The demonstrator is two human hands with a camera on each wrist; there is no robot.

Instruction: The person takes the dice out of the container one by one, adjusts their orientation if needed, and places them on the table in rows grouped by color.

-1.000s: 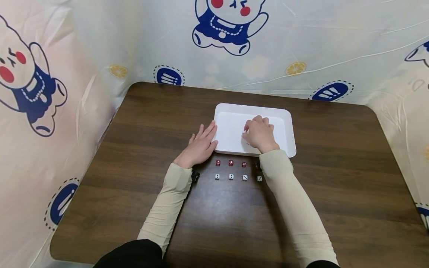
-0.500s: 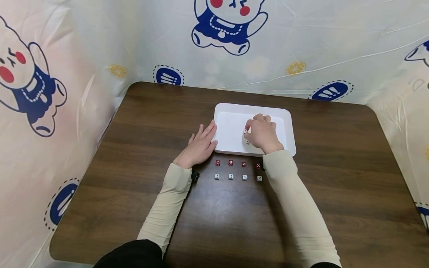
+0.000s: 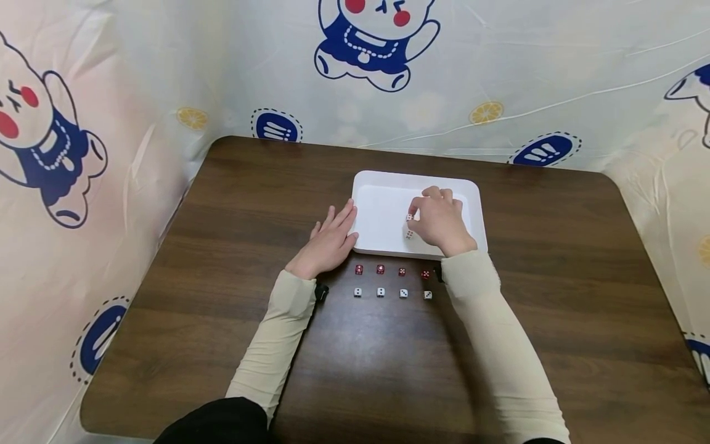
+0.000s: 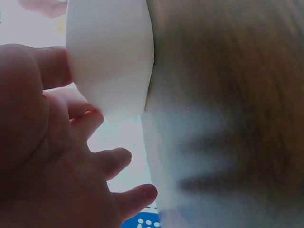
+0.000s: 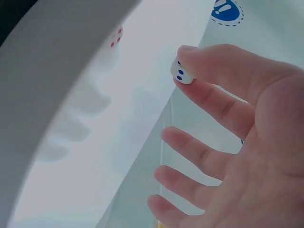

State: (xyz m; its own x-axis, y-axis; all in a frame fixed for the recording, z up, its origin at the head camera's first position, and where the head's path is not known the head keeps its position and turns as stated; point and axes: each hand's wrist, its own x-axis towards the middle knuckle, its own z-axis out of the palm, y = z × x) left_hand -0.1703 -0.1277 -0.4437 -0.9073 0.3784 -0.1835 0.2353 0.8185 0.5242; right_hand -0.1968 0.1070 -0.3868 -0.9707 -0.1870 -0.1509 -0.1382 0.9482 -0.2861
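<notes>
My right hand (image 3: 440,225) is over the right half of a white tray (image 3: 374,185), pinching a white die (image 5: 182,73) between thumb and forefinger. Dark blue pips show on that die; its other fingers spread apart. Below the pinched die, a second white die (image 3: 409,234) lies in the tray, with red pips visible in the right wrist view (image 5: 116,38). At the tray's left end, my left hand (image 3: 327,243) rests with fingers extended, thumb and fingertips against the outer wall (image 4: 111,57).
In front of the tray, several red dice (image 3: 379,269) form a row on the brown wooden table (image 3: 554,296). Nearer me runs a parallel row of several white dice (image 3: 380,292). A printed curtain (image 3: 222,61) hangs behind and beside the table.
My right hand has shifted slightly right with the pinched die, uncovering more of the die lying in the tray and the rightmost red die. The left hand keeps its place at the tray.
</notes>
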